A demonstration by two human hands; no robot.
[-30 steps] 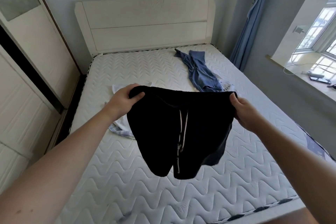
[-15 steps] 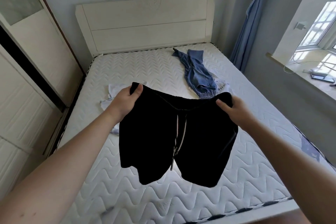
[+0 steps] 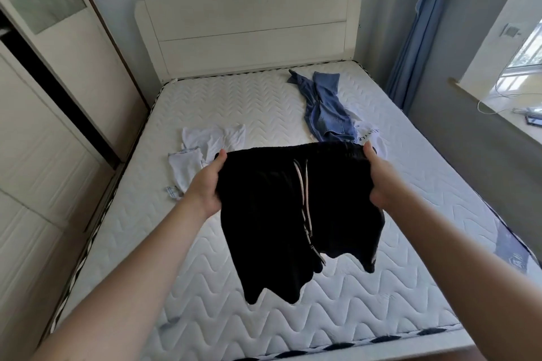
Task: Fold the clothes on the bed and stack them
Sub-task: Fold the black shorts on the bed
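Both hands, left hand (image 3: 206, 187) and right hand (image 3: 381, 182), grip the black shorts (image 3: 293, 214) by the waistband above the bed (image 3: 234, 102), ready for laying flat and folding.

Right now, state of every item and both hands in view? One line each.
black shorts: held up by the waistband, unfolded, hanging above the mattress
left hand: grips the waistband's left end
right hand: grips the waistband's right end
jeans: crumpled, unfolded, on the mattress
white garments: lying loose, unfolded
white printed top: partly hidden, unfolded
mattress: bare
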